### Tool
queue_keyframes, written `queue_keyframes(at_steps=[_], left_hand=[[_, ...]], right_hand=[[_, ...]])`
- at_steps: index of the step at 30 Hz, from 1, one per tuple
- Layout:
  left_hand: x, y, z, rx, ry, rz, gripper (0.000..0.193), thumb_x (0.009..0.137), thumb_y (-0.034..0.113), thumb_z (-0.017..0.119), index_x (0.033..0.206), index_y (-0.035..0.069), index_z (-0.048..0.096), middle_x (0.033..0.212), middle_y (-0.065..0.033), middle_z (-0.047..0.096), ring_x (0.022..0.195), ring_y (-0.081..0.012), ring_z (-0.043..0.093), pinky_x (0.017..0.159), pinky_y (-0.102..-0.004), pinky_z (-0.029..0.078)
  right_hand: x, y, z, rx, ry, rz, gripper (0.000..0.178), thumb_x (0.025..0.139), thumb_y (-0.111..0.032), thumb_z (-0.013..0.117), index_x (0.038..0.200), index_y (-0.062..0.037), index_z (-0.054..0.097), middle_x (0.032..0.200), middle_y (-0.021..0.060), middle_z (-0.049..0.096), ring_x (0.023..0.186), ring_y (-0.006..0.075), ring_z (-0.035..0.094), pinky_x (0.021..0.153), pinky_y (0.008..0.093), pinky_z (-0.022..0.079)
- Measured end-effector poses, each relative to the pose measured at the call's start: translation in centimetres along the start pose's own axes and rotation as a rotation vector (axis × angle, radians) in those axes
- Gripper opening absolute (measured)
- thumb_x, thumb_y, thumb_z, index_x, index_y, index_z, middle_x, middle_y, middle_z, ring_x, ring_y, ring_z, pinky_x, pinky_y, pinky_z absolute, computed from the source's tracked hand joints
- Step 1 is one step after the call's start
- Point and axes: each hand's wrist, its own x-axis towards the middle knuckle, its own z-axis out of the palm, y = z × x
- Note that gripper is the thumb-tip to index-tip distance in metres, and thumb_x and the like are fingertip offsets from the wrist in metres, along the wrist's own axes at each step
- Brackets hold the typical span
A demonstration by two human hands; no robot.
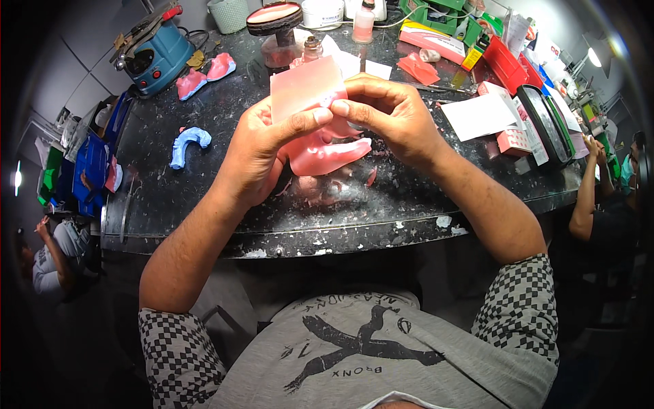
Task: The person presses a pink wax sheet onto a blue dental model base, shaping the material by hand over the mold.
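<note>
Held pink sheet (304,87): one. Blue arch (184,144): one.

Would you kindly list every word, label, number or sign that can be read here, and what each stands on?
Grey shirt: dark lettering around a crossed-shape print, partly legible; I won't copy out the words.
White tub: small print, too blurred to read.
Red and white box at the back: print too blurred to read.
Yellow and black box: marks too small to read.
Pink sheet: no lettering visible.
</note>
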Motion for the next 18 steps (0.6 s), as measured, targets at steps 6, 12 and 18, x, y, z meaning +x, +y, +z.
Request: queue_keyframes(at_steps=[6,12,18], left_hand=[[0.2,0.1,0.1,-0.002,-0.049,-0.065,0.034,0.088,0.012,0.068,0.115,-0.005,0.057,0.104,-0.0128,0.067,0.091,-0.0184,0.067,0.083,-0.032,0.056],[0.1,-0.2,0.2,0.026,0.01,-0.047,0.029,0.087,0.011,0.07,0.11,-0.004,0.06,0.101,-0.0108,0.068,0.088,-0.0154,0.067,0.082,-0.0298,0.056],[0.1,-0.6,0.0,0.1,0.001,-0.034,0.027,0.087,0.011,0.071,0.108,-0.004,0.062,0.098,-0.0088,0.068,0.086,-0.0135,0.067,0.079,-0.0273,0.055]], right_hand=[[-0.2,0.5,0.1,0.056,-0.008,-0.004,0.02,0.091,-0.014,0.067,0.104,0.0017,0.066,0.092,0.002,0.067,0.087,0.0065,0.061,0.078,0.0229,0.049],[0.0,1.1,-0.3,0.175,0.014,0.081,0.017,0.091,-0.017,0.068,0.094,-0.0002,0.069,0.089,-0.0003,0.066,0.083,0.0046,0.058,0.076,0.0206,0.046],[0.0,1.2,-0.2,0.212,-0.004,0.084,0.017,0.091,-0.017,0.067,0.097,-0.0009,0.068,0.092,0.0007,0.067,0.084,0.0054,0.059,0.079,0.0221,0.047]])
